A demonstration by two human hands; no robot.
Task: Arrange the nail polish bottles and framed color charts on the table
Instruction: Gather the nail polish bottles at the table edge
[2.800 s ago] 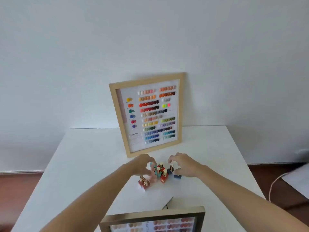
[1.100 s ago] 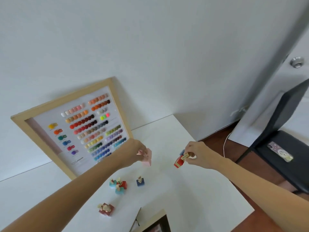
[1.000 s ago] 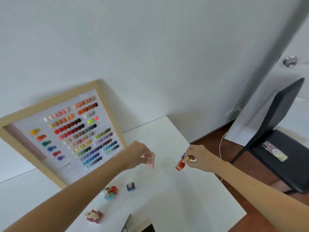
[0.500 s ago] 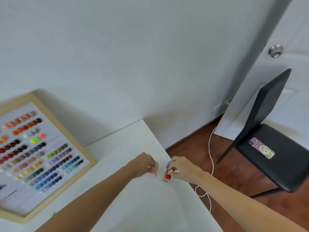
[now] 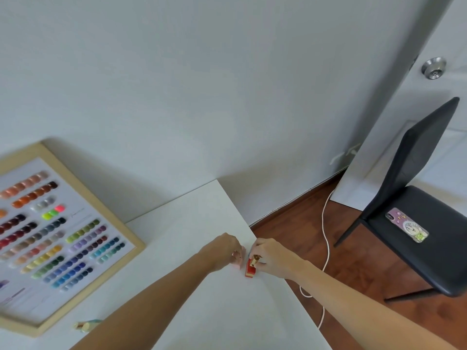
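Note:
My left hand (image 5: 223, 251) is closed around a pale pink nail polish bottle (image 5: 239, 261), mostly hidden under the fingers, low over the white table (image 5: 202, 223) near its right edge. Right beside it, my right hand (image 5: 271, 257) pinches the gold cap of a red bottle (image 5: 250, 270) whose base is at the table surface. A bit of blue shows behind that hand's fingers. A wood-framed color chart (image 5: 50, 238) leans against the wall at the left. Another bottle (image 5: 87, 325) lies by my left forearm at the bottom.
The table's right edge runs just right of my hands, with wood floor below. A white cable (image 5: 326, 248) trails on the floor. A black chair (image 5: 417, 210) with a phone (image 5: 406, 224) on its seat stands at the right, before a white door.
Both hands carried bottles from the cluster in front of the chart to the table's right edge and lowered them. My view swung right, leaving the other bottles mostly out of sight.

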